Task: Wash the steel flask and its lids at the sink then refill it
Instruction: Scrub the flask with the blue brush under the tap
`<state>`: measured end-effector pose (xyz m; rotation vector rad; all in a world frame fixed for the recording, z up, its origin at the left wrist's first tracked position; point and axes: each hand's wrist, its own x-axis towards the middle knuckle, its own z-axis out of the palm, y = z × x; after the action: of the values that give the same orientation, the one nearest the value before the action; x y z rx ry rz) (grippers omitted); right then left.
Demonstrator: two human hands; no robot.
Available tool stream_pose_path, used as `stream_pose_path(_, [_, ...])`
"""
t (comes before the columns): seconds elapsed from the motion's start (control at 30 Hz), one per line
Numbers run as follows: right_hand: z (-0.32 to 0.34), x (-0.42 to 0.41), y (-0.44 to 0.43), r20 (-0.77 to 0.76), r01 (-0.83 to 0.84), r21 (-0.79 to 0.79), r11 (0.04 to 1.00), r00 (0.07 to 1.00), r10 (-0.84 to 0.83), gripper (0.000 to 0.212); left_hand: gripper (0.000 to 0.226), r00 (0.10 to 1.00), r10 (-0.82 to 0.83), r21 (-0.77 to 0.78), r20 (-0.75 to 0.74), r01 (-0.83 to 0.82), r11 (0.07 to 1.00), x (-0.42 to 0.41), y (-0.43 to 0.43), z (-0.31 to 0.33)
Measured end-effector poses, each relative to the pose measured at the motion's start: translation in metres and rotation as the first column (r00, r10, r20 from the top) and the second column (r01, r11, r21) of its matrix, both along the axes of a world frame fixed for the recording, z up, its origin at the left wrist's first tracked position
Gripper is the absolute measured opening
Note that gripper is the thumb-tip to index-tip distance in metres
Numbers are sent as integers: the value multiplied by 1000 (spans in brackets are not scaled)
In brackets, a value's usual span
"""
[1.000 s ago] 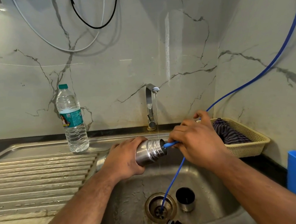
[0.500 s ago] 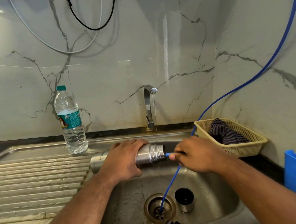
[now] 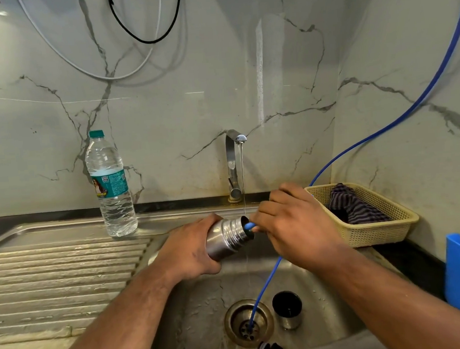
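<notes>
**Desk:** What does the head camera give you?

**Me:** I see the flask (image 3: 229, 235) held on its side over the sink (image 3: 206, 312), mouth pointing right. The left hand (image 3: 190, 248) has its fingers wrapped round the body. The right hand (image 3: 295, 224) has its fingers curled, pinching the blue hose (image 3: 250, 225) close to its end, and that end sits right at the flask's mouth. The tap (image 3: 233, 163) runs a thin stream that falls just past the rim.

**Desk:** And the lids?

**Me:** A cup lid (image 3: 287, 309) stands in the basin beside the drain (image 3: 248, 321), and a small dark lid (image 3: 268, 348) lies at the near edge (half cut off, so I can't say more). A water bottle (image 3: 111, 185) stands on the counter, well apart.

**Desk:** Which step is this?

**Me:** I judge it's rinsing the inside of the flask, with the lids not yet dealt with. Next I'd want the hose end kept inside the mouth, then the flask tipped to empty over the drain. The steel is wet, so the left grip must stay firm.
</notes>
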<state>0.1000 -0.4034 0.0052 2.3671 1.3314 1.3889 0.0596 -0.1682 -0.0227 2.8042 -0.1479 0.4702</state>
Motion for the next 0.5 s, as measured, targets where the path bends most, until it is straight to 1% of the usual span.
stream_pose_path(0.03, [1,1,-4,-34,-16,-31,999,999,15,5,85,1000,-26,26,-10,27,999,-1,-1,0])
stream_pose_path(0.07, [2,2,-8,-104,-4,-35,999,995,1,13,84,998,-55,44,-17,56,998,-1,-2,-1])
stream_pose_path(0.1, [3,2,-12,-199,52,-38,998,978,-59,23,85,997,-81,50,-16,81,995,-2,-4,0])
stream_pose_path(0.13, [5,4,-15,-353,118,-45,992,927,-127,33,85,995,-96,55,-7,96,994,-1,-5,0])
stream_pose_path(0.17, [5,6,-18,-547,165,-34,986,823,-156,39,86,995,-101,71,12,100,992,-1,-6,2])
stream_pose_path(0.2, [2,9,-19,-718,187,6,982,684,-126,39,86,995,-96,101,38,92,991,-1,-8,2])
stream_pose_path(0.23, [-2,11,-19,-808,219,42,975,581,-96,37,86,994,-86,134,61,77,988,0,-10,3])
stream_pose_path(0.27, [-4,12,-18,-822,236,55,970,562,-90,35,85,994,-75,155,74,62,986,-1,-12,4])
stream_pose_path(0.33, [-5,13,-18,-722,243,46,969,678,-136,34,85,996,-57,145,71,47,988,-2,-15,3])
stream_pose_path(0.37, [-4,12,-19,-671,219,45,975,730,-133,31,85,997,-48,128,59,40,991,-3,-16,3])
stream_pose_path(0.43, [4,9,-22,-619,136,58,989,782,-71,27,87,999,-24,96,45,19,995,-4,-14,3])
stream_pose_path(0.47, [7,9,-22,-567,96,39,995,822,-57,26,88,999,-10,75,43,7,997,-4,-13,3])
stream_pose_path(0.5, [8,10,-21,-482,67,16,998,875,-51,24,89,999,0,49,44,-3,999,-4,-11,4])
